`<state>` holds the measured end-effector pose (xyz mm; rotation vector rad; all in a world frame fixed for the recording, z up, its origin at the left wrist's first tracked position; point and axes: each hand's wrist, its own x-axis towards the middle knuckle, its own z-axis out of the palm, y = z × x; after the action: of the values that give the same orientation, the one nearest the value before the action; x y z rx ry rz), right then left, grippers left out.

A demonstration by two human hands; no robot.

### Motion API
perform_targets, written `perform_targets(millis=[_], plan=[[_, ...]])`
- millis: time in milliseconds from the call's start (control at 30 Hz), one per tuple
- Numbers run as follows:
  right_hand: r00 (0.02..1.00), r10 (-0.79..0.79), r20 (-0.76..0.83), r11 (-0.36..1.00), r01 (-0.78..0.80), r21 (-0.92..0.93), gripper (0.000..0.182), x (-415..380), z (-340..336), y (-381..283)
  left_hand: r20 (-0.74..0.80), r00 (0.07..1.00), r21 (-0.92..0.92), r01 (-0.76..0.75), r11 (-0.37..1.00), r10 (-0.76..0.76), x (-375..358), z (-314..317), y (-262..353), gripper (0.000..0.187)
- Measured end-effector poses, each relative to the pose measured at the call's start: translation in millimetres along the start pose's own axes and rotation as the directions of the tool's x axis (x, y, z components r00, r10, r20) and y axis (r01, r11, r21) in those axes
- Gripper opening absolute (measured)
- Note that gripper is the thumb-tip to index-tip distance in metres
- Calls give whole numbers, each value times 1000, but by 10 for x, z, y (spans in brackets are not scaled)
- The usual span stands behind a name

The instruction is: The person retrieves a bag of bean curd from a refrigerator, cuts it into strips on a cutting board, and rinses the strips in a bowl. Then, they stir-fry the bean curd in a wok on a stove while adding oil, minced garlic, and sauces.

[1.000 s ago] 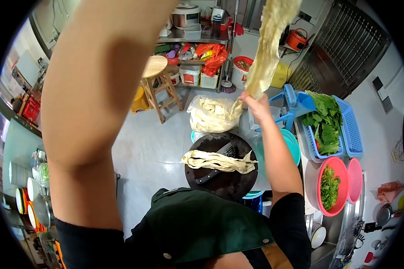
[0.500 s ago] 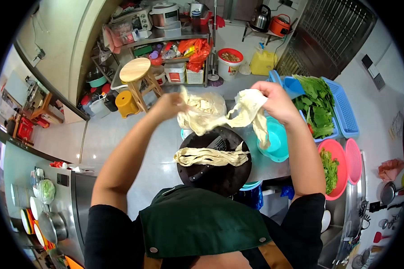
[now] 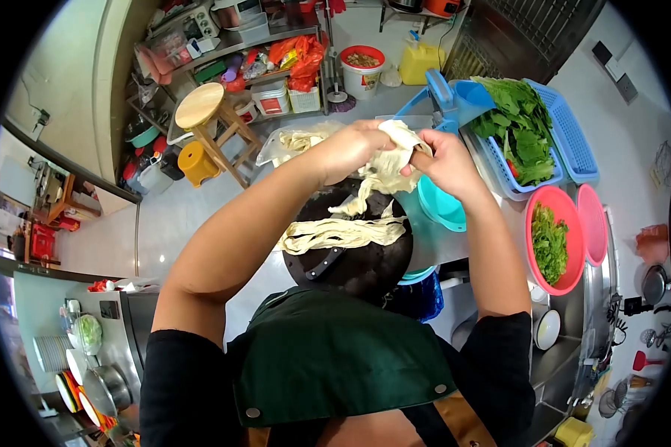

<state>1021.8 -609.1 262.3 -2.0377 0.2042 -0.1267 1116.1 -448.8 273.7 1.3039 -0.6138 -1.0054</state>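
My left hand (image 3: 353, 150) and my right hand (image 3: 446, 162) are close together above the far side of a round dark chopping board (image 3: 365, 270). Both are closed on a crumpled, cream-coloured sheet of tofu skin (image 3: 399, 137), and its loose end hangs down toward the board. Across the board lies a long folded bundle of tofu skin (image 3: 343, 234). A cleaver's dark handle (image 3: 325, 265) sticks out from under that bundle, with most of the blade covered. Behind my left forearm, a clear plastic bag (image 3: 271, 149) holds more pale pieces.
Right of the board stands a turquoise basin (image 3: 443, 211). Farther right are a blue basket (image 3: 555, 170) of leafy greens and a pink basin (image 3: 578, 246) of cut greens, beside a sink (image 3: 566, 328). A wooden stool (image 3: 201, 106) and a yellow stool (image 3: 196, 162) stand at left.
My hands, wide apart before with the tofu skin stretched between them, have come together, the left moving right. The sheet is now bunched between them, and the view has shifted slightly.
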Motion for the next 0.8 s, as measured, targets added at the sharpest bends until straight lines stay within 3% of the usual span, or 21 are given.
perform_targets(millis=[33,67,133,167,200,267,300,333,400,433,500,533,633,700,733,767,800], plan=[[992,-123,-7,986,123,112,19,-3,27,148,51,998,-88,-28,996,32,37,30,44,27],[993,-118,-10,986,119,113,19,-58,51,195,96,993,-180,-51,982,69,58,73,89,28],[997,-34,74,923,3,384,34,-204,128,254,13,993,-179,-114,977,118,87,274,189,24],[995,-67,72,965,46,259,45,-237,155,382,44,990,-140,-127,982,135,125,358,223,23],[997,-16,82,964,-6,267,49,-294,214,436,74,986,-101,-141,985,149,163,437,246,22],[996,-13,-88,978,31,205,59,-375,433,426,97,971,-123,-205,971,217,219,614,249,19],[972,-128,-197,938,183,294,48,-330,558,496,145,968,-241,-167,956,205,175,685,283,18],[920,-85,-382,962,175,209,35,-343,625,507,143,968,-242,-166,956,205,109,701,278,18],[806,-8,-592,946,198,256,27,-265,695,657,149,940,-465,-207,861,307,-27,637,271,21],[808,-9,-589,946,198,258,27,-269,655,701,146,931,-485,-226,845,333,-49,493,208,26],[798,-90,-596,993,116,5,27,-324,541,632,21,930,-482,-313,818,368,-300,198,142,25],[800,-94,-592,993,122,7,27,-340,542,589,-7,953,-516,-262,816,302,-420,-21,38,29],[934,-73,-351,940,-54,-337,32,-353,685,607,-240,970,-511,-149,847,25,-789,-509,-499,37],[969,-177,-175,850,60,-524,23,-284,992,760,-464,875,-449,-99,888,-137,-915,-801,-1170,45],[965,-238,-105,784,127,-608,18,-258,1171,933,-486,847,-441,-22,897,-218,-963,-875,-1408,45],[978,-207,-30,774,145,-616,18,-226,1362,1119,-565,779,-378,48,925,-272,-959,-1054,-1879,41],[981,-182,70,725,182,-664,21,-219,1527,1324,-601,757,-161,201,966,-258,-1017,-1186,-2216,41]])
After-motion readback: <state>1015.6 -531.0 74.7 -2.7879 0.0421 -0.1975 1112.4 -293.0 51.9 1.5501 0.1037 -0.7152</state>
